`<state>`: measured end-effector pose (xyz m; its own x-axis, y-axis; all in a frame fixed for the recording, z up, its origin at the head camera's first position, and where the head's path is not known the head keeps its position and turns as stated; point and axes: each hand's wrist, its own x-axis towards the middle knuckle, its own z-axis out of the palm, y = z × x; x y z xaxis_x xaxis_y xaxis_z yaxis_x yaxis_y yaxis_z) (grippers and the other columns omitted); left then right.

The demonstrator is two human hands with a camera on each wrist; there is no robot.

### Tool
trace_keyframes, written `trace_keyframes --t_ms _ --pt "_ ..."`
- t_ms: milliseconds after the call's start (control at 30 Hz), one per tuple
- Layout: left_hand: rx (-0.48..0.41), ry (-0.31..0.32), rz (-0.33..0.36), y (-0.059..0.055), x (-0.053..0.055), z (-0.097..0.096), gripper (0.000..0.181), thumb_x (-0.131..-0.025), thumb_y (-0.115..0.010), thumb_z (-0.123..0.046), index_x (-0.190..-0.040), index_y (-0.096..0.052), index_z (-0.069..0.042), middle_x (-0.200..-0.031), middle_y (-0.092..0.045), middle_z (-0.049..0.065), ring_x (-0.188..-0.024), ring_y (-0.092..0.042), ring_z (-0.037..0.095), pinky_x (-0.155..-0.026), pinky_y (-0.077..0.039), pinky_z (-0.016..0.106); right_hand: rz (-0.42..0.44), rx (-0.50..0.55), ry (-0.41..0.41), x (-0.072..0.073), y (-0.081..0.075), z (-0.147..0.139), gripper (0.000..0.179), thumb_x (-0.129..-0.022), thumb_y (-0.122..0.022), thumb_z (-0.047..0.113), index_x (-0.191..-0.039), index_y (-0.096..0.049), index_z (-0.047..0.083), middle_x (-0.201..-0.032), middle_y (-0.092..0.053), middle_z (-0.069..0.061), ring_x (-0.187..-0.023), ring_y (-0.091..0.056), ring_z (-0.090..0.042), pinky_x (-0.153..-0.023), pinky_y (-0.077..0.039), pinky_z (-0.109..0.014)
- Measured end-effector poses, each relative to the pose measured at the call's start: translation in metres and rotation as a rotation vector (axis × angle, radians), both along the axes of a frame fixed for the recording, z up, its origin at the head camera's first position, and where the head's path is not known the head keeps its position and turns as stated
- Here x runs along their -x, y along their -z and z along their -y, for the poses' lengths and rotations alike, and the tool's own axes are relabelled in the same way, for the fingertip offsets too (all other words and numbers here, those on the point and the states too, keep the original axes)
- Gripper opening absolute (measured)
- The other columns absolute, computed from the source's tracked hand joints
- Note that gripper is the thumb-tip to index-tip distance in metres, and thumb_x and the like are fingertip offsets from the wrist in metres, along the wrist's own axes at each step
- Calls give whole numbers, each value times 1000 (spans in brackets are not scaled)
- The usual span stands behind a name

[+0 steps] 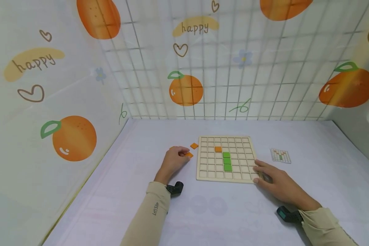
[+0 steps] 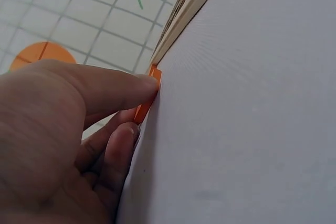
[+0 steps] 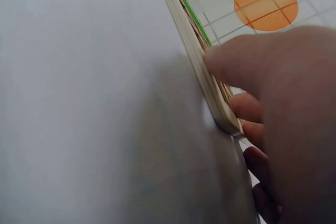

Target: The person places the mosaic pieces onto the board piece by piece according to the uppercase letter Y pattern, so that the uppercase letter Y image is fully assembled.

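Note:
A square wooden grid board (image 1: 210, 174) lies flat on the table. One orange square tile (image 1: 218, 149) and a column of green tiles (image 1: 227, 161) sit in its cells. Left of the board, my left hand (image 1: 173, 160) pinches an orange square tile (image 2: 149, 96) between thumb and fingers, close to the tabletop. Another loose orange tile (image 1: 194, 146) lies by the board's upper left edge, and one more shows partly behind the left hand. My right hand (image 1: 279, 181) rests on the board's right edge near the front corner, thumb and fingertips touching the wood.
A small pattern card (image 1: 281, 155) with a coloured grid lies right of the board. White sheeting (image 1: 147, 85) printed with oranges surrounds the table at the back and sides. Each wrist wears a black device (image 1: 176, 188).

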<state>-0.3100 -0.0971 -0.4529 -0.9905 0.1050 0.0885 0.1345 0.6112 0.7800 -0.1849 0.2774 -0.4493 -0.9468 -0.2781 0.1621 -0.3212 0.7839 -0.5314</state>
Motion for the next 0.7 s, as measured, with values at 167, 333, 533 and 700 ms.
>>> trace_keyframes --t_ms 167,333,533,700 --pt "15 9 11 0 0 -2 28 -85 -77 -8 -112 -76 -14 -96 -63 -1 -89 -56 17 -78 -48 32 6 4 2 0 1 0 59 -97 -65 44 -140 -58 4 -156 -40 -15 -141 -33 -45 -107 -30 -64" --pt "43 13 25 -4 -2 -3 30 -85 -76 -8 -115 -76 -12 -98 -61 0 -89 -55 18 -78 -47 33 -1 9 -4 1 1 0 59 -97 -65 44 -140 -58 4 -155 -40 -16 -141 -33 -45 -107 -30 -64" --pt "75 24 43 -6 -2 -5 32 -87 -75 -9 -119 -75 -10 -99 -59 2 -90 -54 18 -78 -47 33 7 3 3 0 0 0 60 -97 -64 45 -140 -57 4 -156 -40 -16 -141 -33 -45 -107 -30 -64" --pt "83 39 30 -5 -1 -4 29 -87 -75 -9 -117 -75 -11 -100 -59 1 -89 -53 18 -78 -46 33 15 -3 8 0 0 1 61 -97 -64 46 -141 -57 4 -156 -39 -15 -141 -33 -45 -107 -30 -64"
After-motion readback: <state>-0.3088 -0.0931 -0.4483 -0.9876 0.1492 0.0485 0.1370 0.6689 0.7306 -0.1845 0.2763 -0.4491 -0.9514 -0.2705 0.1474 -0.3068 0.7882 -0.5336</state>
